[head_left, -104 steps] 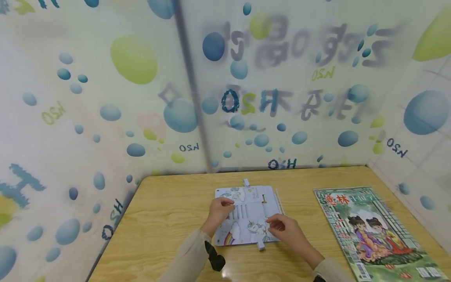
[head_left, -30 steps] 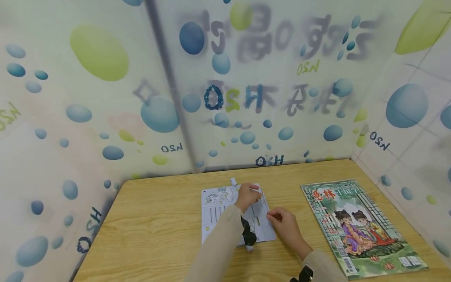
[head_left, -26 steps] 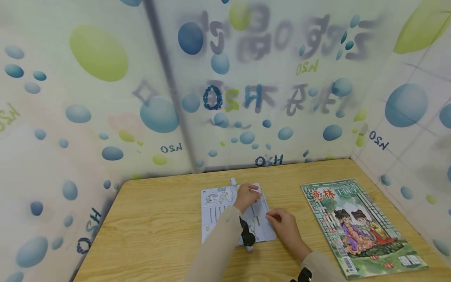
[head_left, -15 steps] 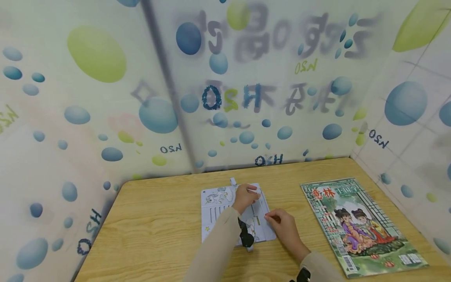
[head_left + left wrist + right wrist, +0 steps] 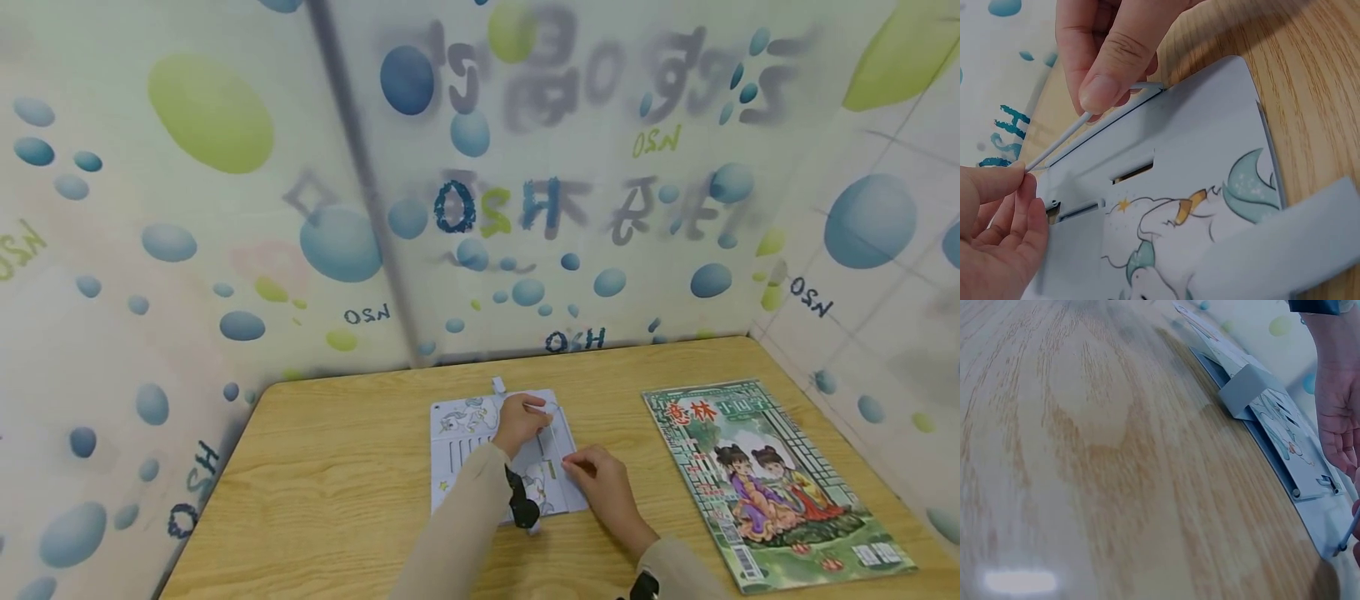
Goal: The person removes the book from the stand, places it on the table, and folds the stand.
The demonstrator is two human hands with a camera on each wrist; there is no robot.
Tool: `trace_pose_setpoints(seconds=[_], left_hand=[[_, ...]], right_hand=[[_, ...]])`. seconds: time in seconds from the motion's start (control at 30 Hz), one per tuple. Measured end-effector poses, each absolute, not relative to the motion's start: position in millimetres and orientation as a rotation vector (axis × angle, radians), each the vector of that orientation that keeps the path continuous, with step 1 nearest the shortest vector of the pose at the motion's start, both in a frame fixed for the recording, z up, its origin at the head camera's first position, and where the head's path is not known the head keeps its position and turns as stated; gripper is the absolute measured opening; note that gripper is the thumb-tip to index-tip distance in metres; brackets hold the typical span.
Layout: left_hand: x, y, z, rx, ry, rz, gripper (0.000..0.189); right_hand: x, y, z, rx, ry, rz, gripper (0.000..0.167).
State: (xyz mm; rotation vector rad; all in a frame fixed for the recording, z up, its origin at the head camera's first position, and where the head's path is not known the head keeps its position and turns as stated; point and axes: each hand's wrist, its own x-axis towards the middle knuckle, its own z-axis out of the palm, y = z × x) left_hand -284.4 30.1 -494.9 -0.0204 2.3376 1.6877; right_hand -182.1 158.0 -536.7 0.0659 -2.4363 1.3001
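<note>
A white book stand (image 5: 457, 419) with unicorn prints and slots lies flat on the table. My left hand (image 5: 519, 423) reaches over its upper right part, and my right hand (image 5: 604, 483) is at its right edge. In the left wrist view, a thin white wire bar (image 5: 1060, 141) runs from one hand to the other. My left thumb and fingers (image 5: 999, 215) pinch one part of it; the right thumb and fingers (image 5: 1116, 59) pinch it further along. One bar end (image 5: 1345, 541) meets the stand's corner in the right wrist view, where my right hand is mostly cut off.
White clips stick out at the stand's far edge (image 5: 498, 385) and near edge (image 5: 1250, 390). A magazine (image 5: 776, 483) with two cartoon figures lies on the right of the wooden table (image 5: 322, 475). A patterned wall (image 5: 480, 167) rises behind.
Since the oldest frame, my left hand has crossed from the stand's left side to its upper right, and my right hand has come to its right edge. Over the last second both hands barely shift.
</note>
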Motion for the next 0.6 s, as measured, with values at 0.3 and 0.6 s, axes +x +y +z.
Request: trace_pose_setpoints(seconds=[0.3, 0.6], left_hand=[[-281.5, 24.3, -501.4, 0.016, 2.417, 1.643, 0.025], [-278.5, 19.6, -500.5, 0.135, 2.57, 1.552, 0.023]], right_hand=[[-180.5, 155.4, -540.0, 0.09, -2.48, 1.293, 0.01], [-182.8, 151.7, -542.0, 0.09, -2.477, 1.259, 0.015]])
